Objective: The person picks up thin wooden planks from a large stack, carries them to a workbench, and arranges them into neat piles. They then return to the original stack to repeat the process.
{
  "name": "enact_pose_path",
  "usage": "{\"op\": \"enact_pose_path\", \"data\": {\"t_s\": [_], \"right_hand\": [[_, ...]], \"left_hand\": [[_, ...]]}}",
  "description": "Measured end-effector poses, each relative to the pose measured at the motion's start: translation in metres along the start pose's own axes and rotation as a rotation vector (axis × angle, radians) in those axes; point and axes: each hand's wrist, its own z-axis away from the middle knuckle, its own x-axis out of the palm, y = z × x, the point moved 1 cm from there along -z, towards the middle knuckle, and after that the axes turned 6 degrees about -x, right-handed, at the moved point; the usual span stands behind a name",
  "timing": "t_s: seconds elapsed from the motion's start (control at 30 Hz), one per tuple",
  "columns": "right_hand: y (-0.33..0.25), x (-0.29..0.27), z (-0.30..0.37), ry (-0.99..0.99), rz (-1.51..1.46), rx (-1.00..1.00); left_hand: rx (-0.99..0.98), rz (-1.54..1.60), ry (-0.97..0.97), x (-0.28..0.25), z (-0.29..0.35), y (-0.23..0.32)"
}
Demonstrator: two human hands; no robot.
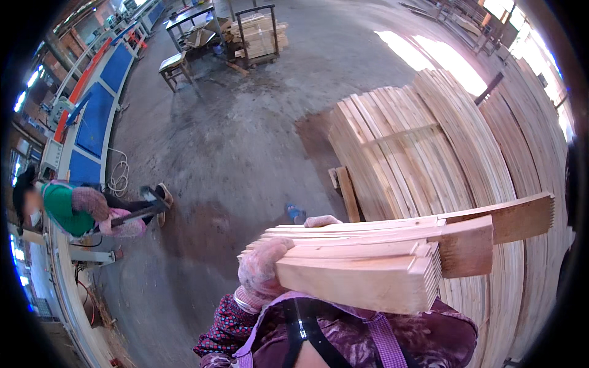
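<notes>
A bundle of pale wooden boards [356, 276] with finger-jointed ends lies across the front of my body. My left hand [261, 270], in a dusty pinkish glove, is closed round the bundle's left part. At its far edge, gloved fingertips of my right hand [322, 221] curl over the top; the rest of that hand is hidden behind the wood. Two boards, a short one [469, 248] and a longer one [521, 219], stick out to the right past the others. My right forearm is mostly covered by the bundle.
Tall stacks of boards [423, 147] stand close on my right, with a wooden block [348, 193] at their foot. A co-worker in green [64, 205] is at the left beside a long blue machine [95, 119]. Further off are a stool [173, 64] and a loaded cart [257, 37].
</notes>
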Motion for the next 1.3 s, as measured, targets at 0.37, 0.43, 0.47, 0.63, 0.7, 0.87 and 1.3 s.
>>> {"op": "enact_pose_path", "data": {"t_s": [0.37, 0.43, 0.47, 0.63, 0.7, 0.87, 1.3], "right_hand": [[-0.108, 0.013, -0.329, -0.093, -0.137, 0.126], [-0.121, 0.011, -0.382, -0.094, -0.157, 0.108], [-0.127, 0.014, -0.41, -0.088, -0.14, 0.13], [-0.098, -0.066, -0.576, -0.101, 0.237, 0.318], [-0.117, -0.051, -0.64, -0.056, 0.424, 0.168], [-0.145, 0.036, -0.729, -0.187, -0.02, -0.264], [-0.233, 0.108, -1.187, -0.215, 0.144, 0.352]], "left_hand": [[-0.501, 0.376, 0.123, -0.076, -0.128, -0.242], [-0.449, 0.292, 0.166, -0.096, -0.169, -0.271], [-0.447, 0.265, 0.187, -0.109, -0.184, -0.287], [-0.472, 0.307, 0.203, -0.164, -0.264, -0.399], [-0.495, 0.339, 0.205, -0.193, -0.296, -0.439], [-0.47, 0.406, 0.119, -0.27, -0.39, -0.516], [-0.433, 0.155, 0.298, -0.474, -0.57, -0.816]]}}
